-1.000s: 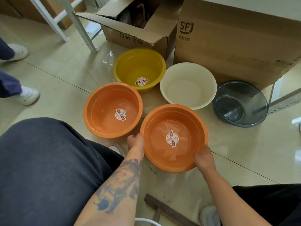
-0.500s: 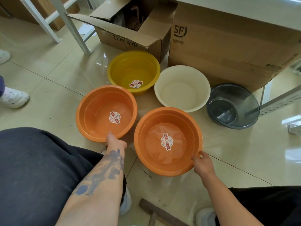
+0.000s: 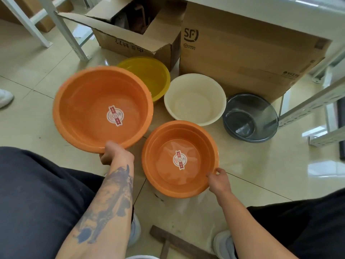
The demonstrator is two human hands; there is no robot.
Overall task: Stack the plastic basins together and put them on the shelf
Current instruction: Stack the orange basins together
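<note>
My left hand (image 3: 115, 153) grips the near rim of the left orange basin (image 3: 89, 109), which is lifted off the floor and tilted toward me. On the floor to its right sits a second orange basin (image 3: 164, 139), and my right hand (image 3: 218, 181) holds its near right rim. Behind them a yellow basin (image 3: 151, 75) is partly hidden by the raised one. A cream basin (image 3: 196, 96) and a dark clear grey basin (image 3: 250, 116) stand further right on the tiles.
An open cardboard box (image 3: 138, 42) and a large closed box (image 3: 248, 53) stand behind the basins. White metal shelf legs (image 3: 63, 28) rise at the back left, more shelf rails (image 3: 306, 107) at right. Someone's white shoe (image 3: 4, 98) shows at the left edge. A wooden piece (image 3: 168, 240) lies between my feet.
My left hand moved from the right orange basin to the left one, gripped its rim and lifted it up toward me. My right hand stayed on the right basin's rim.
</note>
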